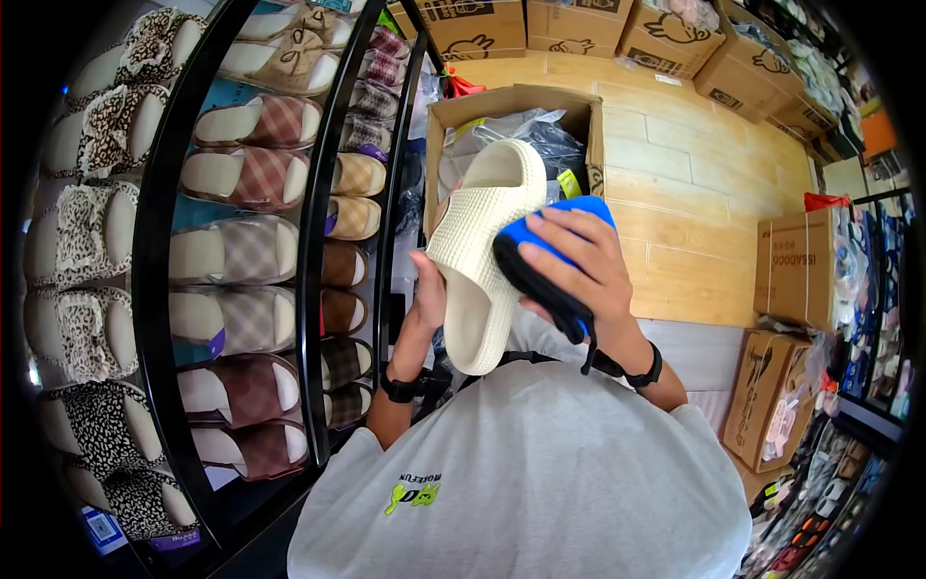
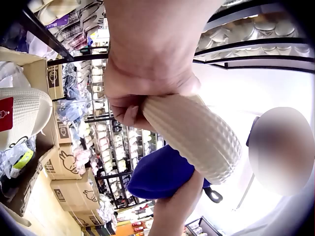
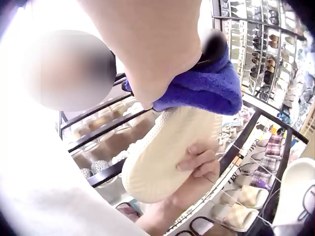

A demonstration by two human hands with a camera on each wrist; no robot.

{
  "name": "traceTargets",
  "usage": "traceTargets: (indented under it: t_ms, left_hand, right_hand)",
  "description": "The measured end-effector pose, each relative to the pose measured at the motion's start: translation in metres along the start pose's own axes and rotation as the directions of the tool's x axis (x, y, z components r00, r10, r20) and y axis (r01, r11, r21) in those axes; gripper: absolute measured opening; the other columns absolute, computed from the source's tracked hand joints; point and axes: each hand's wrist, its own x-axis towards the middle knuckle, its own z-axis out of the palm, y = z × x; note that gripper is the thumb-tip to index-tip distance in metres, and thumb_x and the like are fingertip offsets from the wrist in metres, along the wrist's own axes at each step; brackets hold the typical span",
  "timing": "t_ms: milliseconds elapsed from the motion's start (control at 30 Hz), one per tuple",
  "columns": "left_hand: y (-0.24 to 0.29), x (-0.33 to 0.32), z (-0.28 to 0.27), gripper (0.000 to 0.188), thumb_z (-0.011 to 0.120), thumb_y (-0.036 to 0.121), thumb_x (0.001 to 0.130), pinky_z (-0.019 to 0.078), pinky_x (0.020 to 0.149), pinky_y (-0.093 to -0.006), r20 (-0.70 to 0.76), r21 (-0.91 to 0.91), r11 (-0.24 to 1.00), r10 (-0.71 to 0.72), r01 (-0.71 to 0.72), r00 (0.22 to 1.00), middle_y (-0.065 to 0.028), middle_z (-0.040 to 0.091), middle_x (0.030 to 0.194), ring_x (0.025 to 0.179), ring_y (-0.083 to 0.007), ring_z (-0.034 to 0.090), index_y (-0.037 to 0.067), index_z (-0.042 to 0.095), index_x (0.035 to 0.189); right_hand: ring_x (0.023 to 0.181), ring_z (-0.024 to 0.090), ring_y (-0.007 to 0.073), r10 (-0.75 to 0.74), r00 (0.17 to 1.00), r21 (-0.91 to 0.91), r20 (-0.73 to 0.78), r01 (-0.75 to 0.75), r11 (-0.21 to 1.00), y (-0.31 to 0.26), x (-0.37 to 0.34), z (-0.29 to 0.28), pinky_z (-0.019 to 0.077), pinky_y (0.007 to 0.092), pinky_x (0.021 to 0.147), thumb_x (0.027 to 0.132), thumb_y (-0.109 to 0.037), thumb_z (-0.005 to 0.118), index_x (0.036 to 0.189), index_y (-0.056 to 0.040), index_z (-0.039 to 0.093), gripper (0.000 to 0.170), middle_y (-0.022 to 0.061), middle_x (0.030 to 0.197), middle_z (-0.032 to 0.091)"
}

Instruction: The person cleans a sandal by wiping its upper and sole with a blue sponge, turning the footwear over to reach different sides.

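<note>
A cream waffle-textured slide slipper (image 1: 473, 222) is held up, tilted, in front of the grey shirt. My left hand (image 1: 429, 297) grips it by the side; in the right wrist view the left fingers (image 3: 199, 160) curl over its sole. My right hand (image 1: 590, 270) holds a plush blue cloth (image 3: 209, 88) with a black side and a cord loop, against the slipper's strap. From the left wrist, the blue cloth (image 2: 160, 172) shows just behind the slipper (image 2: 192, 132).
An open carton (image 1: 594, 135) of plastic-wrapped goods stands just beyond the hands. Another pale slipper with a red tag (image 2: 6, 114) shows over it. A black rack (image 1: 313, 193) of paired slippers rises close on the left. More cartons (image 1: 796, 261) line the wood floor (image 1: 675, 212).
</note>
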Motion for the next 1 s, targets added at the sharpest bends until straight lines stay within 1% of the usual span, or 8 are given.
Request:
traceTargets:
  t_ms: [67,233,300,433,500,767,900,1000]
  left_hand:
    - [-0.001,0.0,0.0,0.125,0.015,0.098,0.097,0.0405,0.129,-0.047,-0.003,-0.005,1.0,-0.006,0.006,1.0,-0.0186,0.049,0.169,0.153,-0.0317,0.051,0.0,0.031,0.173]
    - [-0.002,-0.001,-0.003,0.126,0.014,0.098,0.097,0.0405,0.129,-0.0474,-0.017,-0.003,1.0,-0.022,0.022,1.0,-0.0184,0.05,0.169,0.153,-0.0322,0.052,0.0,0.032,0.173]
    - [-0.002,-0.001,-0.002,0.126,0.014,0.098,0.097,0.0405,0.129,-0.0475,-0.023,-0.003,1.0,-0.023,0.023,0.999,-0.0184,0.05,0.169,0.153,-0.0324,0.052,0.0,0.032,0.173]
    - [-0.008,-0.002,-0.006,0.126,0.013,0.098,0.096,0.0404,0.129,-0.0478,0.003,-0.046,0.999,-0.003,0.003,1.0,-0.0183,0.05,0.169,0.153,-0.0327,0.053,0.0,0.033,0.173]
    - [-0.007,-0.003,-0.008,0.124,0.016,0.096,0.098,0.0364,0.13,-0.0447,0.08,-0.098,0.995,-0.006,0.013,0.997,-0.0179,0.045,0.173,0.159,-0.0285,0.044,-0.001,0.028,0.174]
    - [0.003,0.003,-0.003,0.13,0.023,0.1,0.094,0.0347,0.131,-0.0448,0.003,0.079,0.997,0.012,-0.012,1.0,-0.0191,0.041,0.175,0.16,-0.0289,0.042,-0.001,0.023,0.176]
    - [0.007,0.011,0.003,0.131,0.024,0.101,0.093,0.0343,0.131,-0.0448,0.026,0.097,0.99,0.098,-0.1,0.995,-0.0194,0.04,0.175,0.16,-0.029,0.042,-0.001,0.023,0.176]
    - [0.008,0.014,0.005,0.132,0.025,0.101,0.093,0.0339,0.132,-0.0449,0.039,0.108,0.986,0.126,-0.129,0.991,-0.0196,0.04,0.175,0.16,-0.0291,0.041,-0.002,0.022,0.176]
  right_hand:
    - [0.131,0.069,0.0358,0.014,0.999,0.0,-0.044,-0.014,1.0,-0.001,0.001,0.003,0.0541,0.0519,0.108,0.088,-0.038,0.088,0.137,-0.0153,0.078,0.055,0.0112,0.145,0.073]
    - [0.131,0.071,0.025,-0.222,0.969,-0.032,0.109,0.227,0.973,-0.021,-0.011,0.007,0.0548,0.0417,0.109,0.1,-0.015,0.071,0.135,-0.0166,0.077,0.036,0.0068,0.143,0.075]
    - [0.133,0.07,0.0254,-0.257,0.958,-0.056,0.125,0.265,0.963,-0.015,-0.012,0.007,0.0541,0.0421,0.11,0.099,-0.017,0.073,0.135,-0.0177,0.077,0.036,0.0066,0.144,0.075]
    - [0.133,0.069,0.0303,-0.118,0.991,-0.019,0.067,0.119,0.993,0.001,-0.006,0.001,0.0533,0.048,0.11,0.093,-0.034,0.083,0.136,-0.0175,0.078,0.047,0.0081,0.146,0.074]
    - [0.13,0.07,0.0351,0.0,0.994,-0.002,-0.106,0.0,1.0,0.004,-0.008,0.006,0.0544,0.0513,0.107,0.09,-0.042,0.086,0.135,-0.0171,0.079,0.052,0.0112,0.144,0.074]
    - [0.134,0.07,0.0245,-0.215,0.973,-0.06,0.081,0.22,0.974,-0.007,-0.02,0.004,0.0506,0.0428,0.114,0.099,-0.028,0.077,0.135,-0.022,0.078,0.036,0.0052,0.144,0.075]
    - [0.129,0.071,0.0322,-0.047,0.998,-0.052,-0.035,0.045,0.998,0.001,-0.007,-0.003,0.0533,0.0494,0.11,0.091,-0.039,0.086,0.135,-0.0178,0.079,0.05,0.0084,0.143,0.075]
    - [0.129,0.071,0.0332,-0.059,0.998,-0.047,-0.033,0.058,0.997,-0.002,-0.007,-0.002,0.0551,0.0494,0.107,0.089,-0.039,0.087,0.134,-0.0165,0.079,0.051,0.0088,0.142,0.076]
